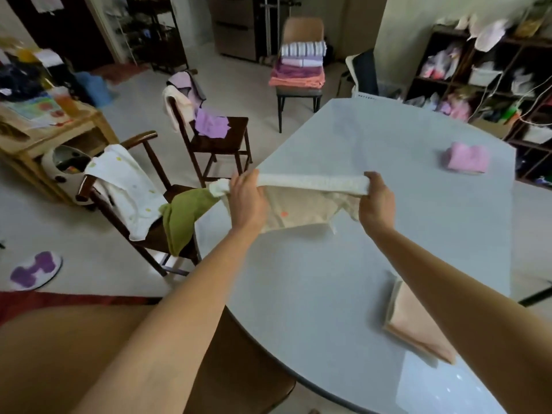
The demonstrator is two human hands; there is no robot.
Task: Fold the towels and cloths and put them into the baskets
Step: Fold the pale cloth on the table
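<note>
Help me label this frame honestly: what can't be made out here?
- Baskets: none can be told apart in the head view; shelf bins at right are blurred.
- Cream towel: its lower half hangs folded behind itself, so its shape is unclear.
- Left hand and right hand: fingertips in each grip are hidden by the towel.
- Peach cloth: partly covered by the right forearm.

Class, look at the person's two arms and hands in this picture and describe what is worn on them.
Nothing is worn on either. The left hand and right hand are bare, with no gloves, and no rings, watch or bracelet can be seen. Both forearms are uncovered right down to the bottom of the picture; no sleeve shows at all.
</note>
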